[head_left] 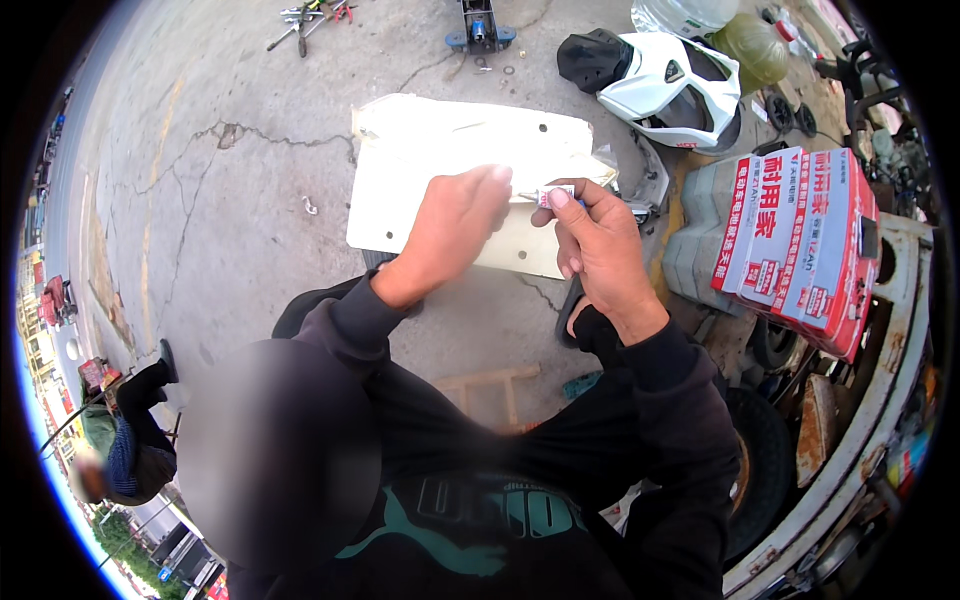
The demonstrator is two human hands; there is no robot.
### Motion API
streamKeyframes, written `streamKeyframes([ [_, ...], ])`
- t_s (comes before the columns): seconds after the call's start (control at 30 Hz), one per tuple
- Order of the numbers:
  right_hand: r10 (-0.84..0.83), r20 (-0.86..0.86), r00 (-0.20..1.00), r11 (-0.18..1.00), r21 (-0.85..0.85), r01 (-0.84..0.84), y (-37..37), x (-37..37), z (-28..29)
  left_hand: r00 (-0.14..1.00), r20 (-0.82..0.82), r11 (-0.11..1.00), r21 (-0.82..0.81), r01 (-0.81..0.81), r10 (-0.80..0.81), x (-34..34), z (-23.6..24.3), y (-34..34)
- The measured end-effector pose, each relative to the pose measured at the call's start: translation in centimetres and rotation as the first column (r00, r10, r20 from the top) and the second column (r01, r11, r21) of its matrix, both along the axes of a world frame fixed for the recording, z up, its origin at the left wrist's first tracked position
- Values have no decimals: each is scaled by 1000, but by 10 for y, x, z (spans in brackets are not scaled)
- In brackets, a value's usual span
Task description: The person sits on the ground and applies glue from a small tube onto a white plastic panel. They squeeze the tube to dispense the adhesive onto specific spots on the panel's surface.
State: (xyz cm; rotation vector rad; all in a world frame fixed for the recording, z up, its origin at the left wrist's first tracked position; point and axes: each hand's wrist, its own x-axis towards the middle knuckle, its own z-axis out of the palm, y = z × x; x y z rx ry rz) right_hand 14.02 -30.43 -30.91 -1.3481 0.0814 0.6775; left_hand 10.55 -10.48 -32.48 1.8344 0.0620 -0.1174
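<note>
Dark sleeves lead up from the lower edge to two bare hands held close together above the ground. The right hand is pinched shut around a small tube with a white and red label, its nozzle pointing left; the left hand has its fingertips closed at that nozzle end, though whether they grip a cap or only touch the tip is too small to tell. The step in hand looks like opening or readying the tube, and the next move would call for a firm hold with the right while the left works the tip without squeezing the body. Just beyond the hands lies a pale cream panel with small holes, flat on the cracked concrete floor. Farther right stand red and white cartons, and beyond them a white scooter fairing.
</note>
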Motion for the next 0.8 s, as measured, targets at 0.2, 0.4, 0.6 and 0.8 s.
streamKeyframes([
  [0.2,-108,-85,991,955,268,127,-21,19,7,920,243,663,748,25,-309,-2,-18,-4],
  [0.4,-207,-59,976,945,246,216,-36,34,10,776,249,415,910,17,-579,-18,-81,-23],
  [0.6,-309,12,951,943,131,305,-43,46,-6,878,180,496,866,73,-443,-20,-72,-22],
  [0.8,-347,52,937,928,-129,351,-46,68,-42,883,-466,994,106,-4,53,-3,-60,-11],
])
